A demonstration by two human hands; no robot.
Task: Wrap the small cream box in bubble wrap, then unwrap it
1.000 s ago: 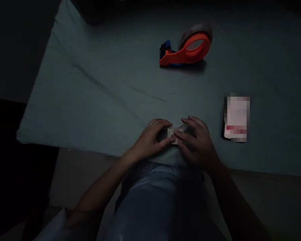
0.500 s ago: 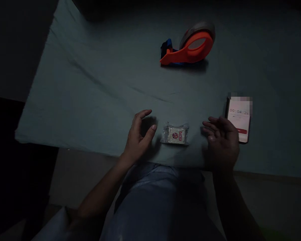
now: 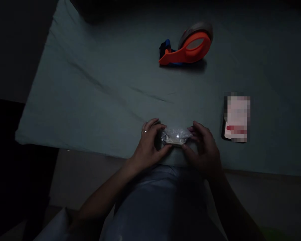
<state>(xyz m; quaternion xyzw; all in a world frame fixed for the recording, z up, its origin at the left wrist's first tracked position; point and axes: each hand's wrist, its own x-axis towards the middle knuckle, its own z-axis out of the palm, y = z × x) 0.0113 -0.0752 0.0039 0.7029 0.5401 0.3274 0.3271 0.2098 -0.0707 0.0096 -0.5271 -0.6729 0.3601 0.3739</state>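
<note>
A small block-shaped packet in clear plastic wrap (image 3: 177,136) is near the table's front edge, between my hands. My left hand (image 3: 150,142), with a ring on one finger, grips its left end, thumb at the near side and fingers at the far side. My right hand (image 3: 203,147) has hold of the right end in the same way. Light glints off the crinkled plastic on the side that faces up. The printed label is out of sight.
An orange and blue tape dispenser (image 3: 188,50) with a roll of tape lies at the back of the table. To the right of my right hand rests a phone (image 3: 237,117), its screen blurred out. A pale green cloth (image 3: 90,110) with creases covers the table.
Both hands have come inward from either side and closed on the ends of the packet. Its labelled face, visible before, no longer shows; the packet appears tipped over.
</note>
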